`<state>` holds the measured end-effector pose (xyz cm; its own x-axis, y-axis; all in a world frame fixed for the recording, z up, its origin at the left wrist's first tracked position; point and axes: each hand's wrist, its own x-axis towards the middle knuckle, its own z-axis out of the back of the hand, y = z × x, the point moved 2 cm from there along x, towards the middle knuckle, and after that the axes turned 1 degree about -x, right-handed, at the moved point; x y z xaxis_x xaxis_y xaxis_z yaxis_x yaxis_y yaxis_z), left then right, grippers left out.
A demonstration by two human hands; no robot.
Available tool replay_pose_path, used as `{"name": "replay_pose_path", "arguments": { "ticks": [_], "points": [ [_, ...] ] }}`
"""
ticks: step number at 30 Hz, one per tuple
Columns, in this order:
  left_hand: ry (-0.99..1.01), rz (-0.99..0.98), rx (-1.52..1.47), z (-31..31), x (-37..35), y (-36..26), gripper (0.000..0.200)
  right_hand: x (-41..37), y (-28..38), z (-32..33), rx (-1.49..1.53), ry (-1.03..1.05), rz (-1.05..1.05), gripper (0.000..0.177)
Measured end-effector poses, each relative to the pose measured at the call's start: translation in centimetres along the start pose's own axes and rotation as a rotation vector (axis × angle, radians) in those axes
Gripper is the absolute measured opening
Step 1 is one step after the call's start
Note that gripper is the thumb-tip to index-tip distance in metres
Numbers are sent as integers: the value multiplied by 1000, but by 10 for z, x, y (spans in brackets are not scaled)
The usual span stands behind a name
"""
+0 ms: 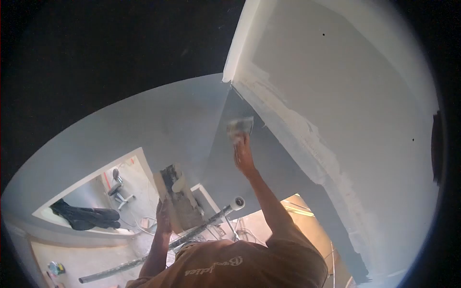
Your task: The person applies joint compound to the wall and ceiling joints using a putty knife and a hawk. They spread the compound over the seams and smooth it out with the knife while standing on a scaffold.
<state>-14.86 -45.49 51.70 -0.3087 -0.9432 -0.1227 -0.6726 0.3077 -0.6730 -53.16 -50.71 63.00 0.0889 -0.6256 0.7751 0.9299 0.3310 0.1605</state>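
The knife (240, 127) in the right hand (244, 156) sat close under the corner (230, 86), hemmed in by the plastered panel (336, 96) on one side. The bare wall (158, 115) on the other side lay open. The hawk (174, 185) in the left hand (163, 216) and a pole (192, 233) crowded the space below.

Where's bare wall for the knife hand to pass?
Grey face left of the putty knife, up to the hawk, is bare; so is the panel right of the plaster band. Crowded below: pole, cables.

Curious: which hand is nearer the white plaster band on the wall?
Right. The right hand, gripping a putty knife, is beside the plaster band; the left hand, holding a board, is lower, farther away.
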Motion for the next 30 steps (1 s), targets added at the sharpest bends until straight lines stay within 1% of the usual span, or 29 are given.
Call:
{"name": "replay_pose_path", "arguments": {
  "ticks": [2,3,4,6,7,8,9,10,11,13,14,15,16,17,18,19,21,22,24,25,26,27,28,29,30],
  "points": [
    [5,28,25,-20,5,-3,44,-54,26,28,708,117,-445,71],
    [5,64,38,-26,5,-3,45,-72,48,50,403,105,-291,72],
    [76,60,38,-9,16,11,48,-88,71,72,99,95,-138,73],
    [71,78,14,-32,19,3,46,-116,87,104,292,260,-396,72],
    [71,96,-15,-42,19,2,43,-125,98,115,302,262,-401,72],
    [149,29,-60,-37,20,9,46,-134,106,128,433,162,-505,72],
    [139,31,-55,-48,17,7,46,-144,112,138,562,59,-608,71],
    [119,56,-41,-62,19,6,47,-153,118,143,776,-49,-708,72],
    [99,83,-26,-71,19,5,48,-169,120,144,783,-46,-716,72],
    [90,116,-10,-74,21,12,49,-217,111,138,1543,-348,-1150,63],
    [71,102,44,-82,22,14,51,-234,111,142,2036,-367,-1012,43],
    [50,89,98,-89,23,17,52,-251,108,133,2046,-373,-1029,43],
    [31,100,107,-95,23,19,52,-270,108,125,2192,-492,-1096,37],
    [48,60,128,-100,22,21,52,-288,113,122,2333,-619,-1170,31],
    [62,22,151,-103,18,22,52,-286,124,126,2167,-694,-1278,22],
    [35,35,164,-105,16,25,52,-283,130,125,2537,-664,-1235,26],
    [-7,-97,401,-109,21,27,58,-263,144,136,2762,-829,-1370,31],
    [-15,-96,409,-106,23,29,58,-269,143,136,2770,-831,-1379,31],
    [-25,-196,609,-102,24,32,57,-269,141,141,2876,-667,-1240,40],
    [-26,-197,612,-100,24,32,57,-269,140,145,2880,-667,-1238,40],
    [-3,-259,717,-98,23,30,57,-248,146,159,2484,-440,-1309,38],
    [20,-320,822,-98,21,29,57,-233,150,171,2083,-243,-1329,36],
    [19,-320,825,-106,14,24,57,-228,154,174,1812,-66,-1449,35],
    [50,-320,778,-121,5,17,57,-225,154,172,1815,-66,-1448,35],
    [81,-320,731,-130,-1,14,57,-221,154,169,1698,104,-1363,36]
  ]
}}
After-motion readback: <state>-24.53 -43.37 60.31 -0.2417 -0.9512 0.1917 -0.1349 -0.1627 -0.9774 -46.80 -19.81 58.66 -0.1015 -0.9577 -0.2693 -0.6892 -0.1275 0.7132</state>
